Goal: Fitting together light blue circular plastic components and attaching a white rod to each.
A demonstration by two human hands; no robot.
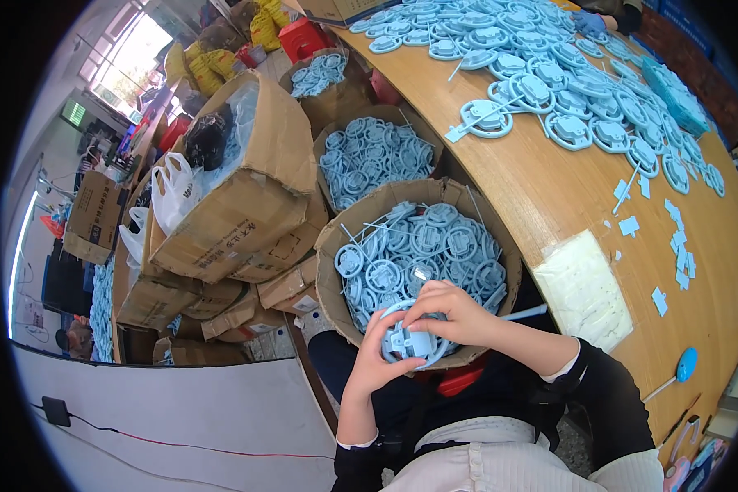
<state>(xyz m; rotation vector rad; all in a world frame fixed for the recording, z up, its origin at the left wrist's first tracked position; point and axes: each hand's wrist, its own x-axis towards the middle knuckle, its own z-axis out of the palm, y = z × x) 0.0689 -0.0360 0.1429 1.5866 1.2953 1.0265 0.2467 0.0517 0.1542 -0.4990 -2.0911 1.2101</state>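
Ring (403,342) gripped from left by left hand (369,365) | upper right touched by right hand (465,317) | held over box's (329,283) near rim

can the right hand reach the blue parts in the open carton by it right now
Probably yes: the carton is open on top and nothing covers the blue parts just beyond the right hand, though it is busy at the blue piece held with the left hand.

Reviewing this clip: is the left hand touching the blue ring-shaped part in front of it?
Touching: in the head view, the left hand has its thumb and fingers against the blue ring-shaped part.
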